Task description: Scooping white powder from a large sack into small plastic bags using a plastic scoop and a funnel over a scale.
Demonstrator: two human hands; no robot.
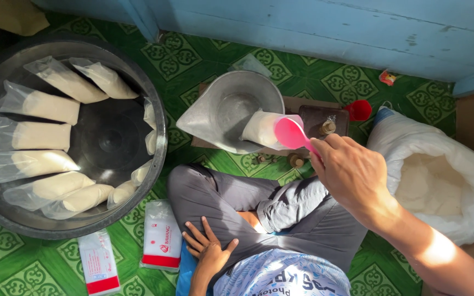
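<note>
Over the grey metal scale pan (231, 109), my right hand (352, 175) is clamped on a pink plastic scoop (292, 133) touching the clear powder-filled bag (261, 129) lying there; a tilt risks spilling, left hand (209, 249) open on my knee.

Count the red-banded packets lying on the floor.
2 packets: one below the dark basin, one beside the left hand. Each may be a stack hiding more.
</note>
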